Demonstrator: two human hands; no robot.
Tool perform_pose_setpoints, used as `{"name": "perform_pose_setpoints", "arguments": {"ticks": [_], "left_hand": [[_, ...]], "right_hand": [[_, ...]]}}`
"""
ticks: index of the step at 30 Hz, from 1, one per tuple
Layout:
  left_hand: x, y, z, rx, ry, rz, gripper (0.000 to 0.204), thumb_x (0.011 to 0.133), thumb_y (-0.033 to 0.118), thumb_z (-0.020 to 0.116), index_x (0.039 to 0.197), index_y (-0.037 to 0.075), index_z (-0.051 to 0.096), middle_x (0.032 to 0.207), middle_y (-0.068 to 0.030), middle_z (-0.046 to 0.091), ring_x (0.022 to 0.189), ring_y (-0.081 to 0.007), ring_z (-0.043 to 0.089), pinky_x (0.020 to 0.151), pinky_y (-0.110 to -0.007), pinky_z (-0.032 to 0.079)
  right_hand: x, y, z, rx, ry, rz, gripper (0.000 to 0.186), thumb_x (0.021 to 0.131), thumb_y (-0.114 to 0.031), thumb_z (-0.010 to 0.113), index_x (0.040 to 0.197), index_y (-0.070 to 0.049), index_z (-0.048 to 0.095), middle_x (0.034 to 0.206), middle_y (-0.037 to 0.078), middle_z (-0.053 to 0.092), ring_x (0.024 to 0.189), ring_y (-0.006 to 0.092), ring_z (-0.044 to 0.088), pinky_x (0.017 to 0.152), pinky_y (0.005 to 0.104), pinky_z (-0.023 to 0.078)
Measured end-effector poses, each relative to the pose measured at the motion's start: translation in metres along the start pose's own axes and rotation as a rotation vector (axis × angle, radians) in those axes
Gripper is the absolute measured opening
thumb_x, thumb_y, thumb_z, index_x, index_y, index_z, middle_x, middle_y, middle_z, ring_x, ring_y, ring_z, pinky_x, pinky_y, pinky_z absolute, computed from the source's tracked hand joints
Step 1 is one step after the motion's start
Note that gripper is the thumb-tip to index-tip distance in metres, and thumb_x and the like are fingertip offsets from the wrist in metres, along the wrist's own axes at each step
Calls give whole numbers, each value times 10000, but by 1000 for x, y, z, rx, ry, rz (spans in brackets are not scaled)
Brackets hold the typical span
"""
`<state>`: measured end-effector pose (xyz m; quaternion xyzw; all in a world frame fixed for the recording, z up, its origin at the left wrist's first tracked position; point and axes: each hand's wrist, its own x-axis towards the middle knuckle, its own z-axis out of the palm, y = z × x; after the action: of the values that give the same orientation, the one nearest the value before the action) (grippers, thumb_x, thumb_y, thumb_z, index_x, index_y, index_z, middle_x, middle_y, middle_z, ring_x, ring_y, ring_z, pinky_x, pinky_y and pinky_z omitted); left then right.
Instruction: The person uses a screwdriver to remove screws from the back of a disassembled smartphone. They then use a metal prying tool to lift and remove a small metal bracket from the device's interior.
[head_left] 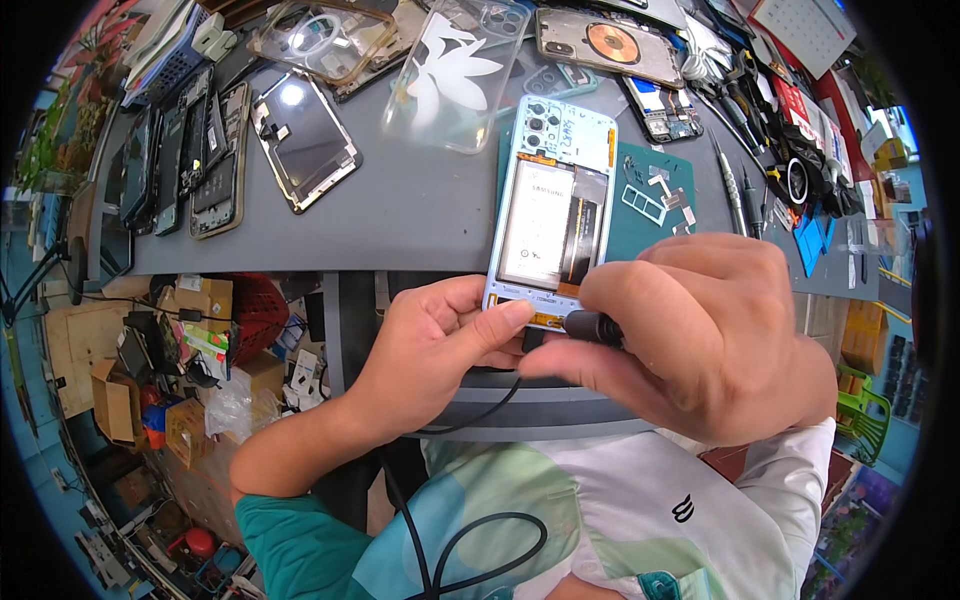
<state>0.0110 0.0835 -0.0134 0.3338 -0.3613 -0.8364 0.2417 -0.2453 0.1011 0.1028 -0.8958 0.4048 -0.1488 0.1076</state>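
Observation:
An opened phone (553, 215) with a light blue frame lies tilted over the table's front edge, its battery and flex cables exposed. My left hand (435, 335) grips its lower left corner, thumb on the frame near an orange flex. Closed round a black cylindrical tool (592, 328), my right hand (690, 335) is at the phone's lower right end; the tool's kind is hard to make out. A black cable (500, 398) runs up under the phone's bottom end, where my fingers hide its tip.
Under the phone's top lies a green mat (650, 230) with small metal parts. Loose phone parts and a detached screen (305, 140) are at the left, a clear case (460, 75) at the back. Tweezers (728, 185) and other tools crowd the right. Boxes stand below left.

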Motion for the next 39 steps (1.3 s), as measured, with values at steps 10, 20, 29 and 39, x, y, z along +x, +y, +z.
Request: {"name": "perform_pose_setpoints", "arguments": {"ticks": [10, 20, 29, 39], "left_hand": [[0, 1, 1, 15, -6, 25, 394, 1206, 207, 627, 1448, -101, 677, 1316, -175, 796, 1141, -234, 809, 1033, -377, 673], [1, -2, -2, 2, -19, 23, 397, 1204, 210, 633, 1454, -95, 680, 1326, -174, 791, 1147, -216, 803, 1028, -370, 675], [1, -2, -1, 42, -5, 37, 397, 1206, 219, 631, 1462, -80, 683, 1304, -154, 796, 1141, -208, 804, 1024, -361, 672], [0, -1, 0, -3, -3, 26, 386, 1200, 225, 644, 1422, -83, 710, 1297, -154, 800, 1130, -203, 803, 1018, -359, 668]], "right_hand": [[0, 3, 10, 31, 41, -19, 445, 817, -107, 981, 1145, 27, 711, 915, 127, 753, 642, 284, 708, 599, 392, 566], [-5, 1, 15, 5, 42, -70, 507, 817, -98, 962, 1214, 44, 681, 972, 144, 757, 692, 285, 733, 588, 400, 567], [-8, -3, 13, -5, 8, -13, 549, 833, -136, 967, 1272, 23, 677, 986, 148, 774, 733, 286, 764, 594, 386, 581], [0, -14, 14, -41, 94, -5, 466, 843, -97, 953, 1204, 18, 681, 868, 109, 739, 671, 252, 742, 540, 366, 544]]}}
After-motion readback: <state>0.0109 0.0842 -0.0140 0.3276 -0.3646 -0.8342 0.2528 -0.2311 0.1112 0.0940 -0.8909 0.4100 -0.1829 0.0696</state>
